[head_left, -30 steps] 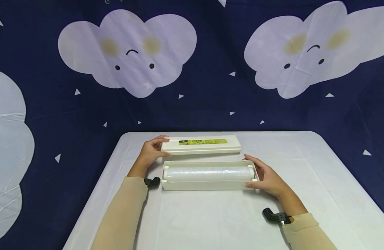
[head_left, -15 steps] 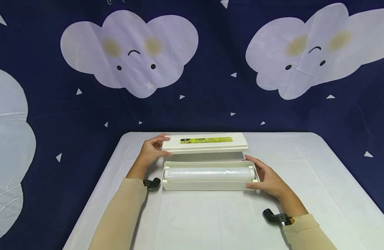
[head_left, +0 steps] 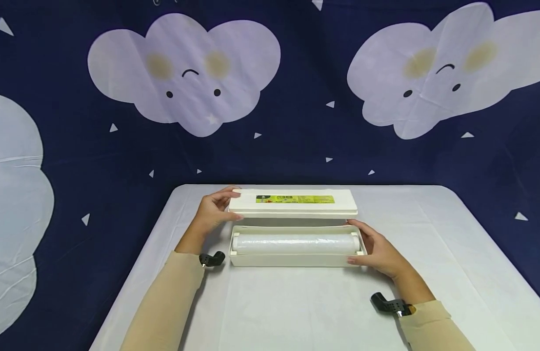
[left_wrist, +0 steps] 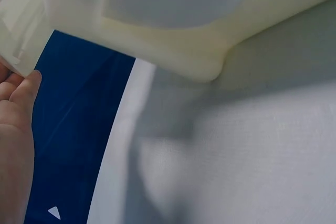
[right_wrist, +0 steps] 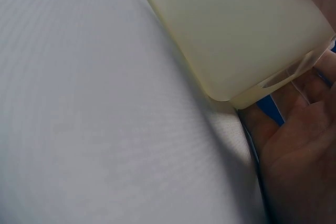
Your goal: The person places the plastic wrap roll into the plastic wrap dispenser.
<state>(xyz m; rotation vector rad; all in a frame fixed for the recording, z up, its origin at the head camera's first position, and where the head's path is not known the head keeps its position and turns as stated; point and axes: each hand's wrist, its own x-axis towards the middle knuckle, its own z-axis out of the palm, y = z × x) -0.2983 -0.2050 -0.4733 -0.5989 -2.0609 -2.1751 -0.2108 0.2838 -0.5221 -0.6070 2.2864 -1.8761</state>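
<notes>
My left hand (head_left: 210, 212) pinches the left end of a long white lid (head_left: 296, 211), thumb at the front edge and fingers at the back. A yellow-green label (head_left: 313, 199) runs along its top. In front of it sits the matching box (head_left: 291, 262), uncovered, with a roll of cling film (head_left: 296, 242) lying lengthwise inside. My right hand (head_left: 381, 251) grips the box's right end, thumb in front and fingers behind. The left wrist view shows the box's near corner (left_wrist: 202, 66) and the lid (left_wrist: 26, 14) beyond it. In the right wrist view, the palm (right_wrist: 304, 150) is beside the box end (right_wrist: 231, 35).
A white cloth covers the table (head_left: 278, 307). Behind it hangs a dark blue curtain (head_left: 305, 112) with cloud prints, close to the table's back edge. Black wrist cameras (head_left: 212, 258) sit on both forearms, the left one near the box's left end.
The lid has shifted right and turned more parallel to the box, after its right end rose. My left hand keeps its grip on it. The right hand and the box stay almost still.
</notes>
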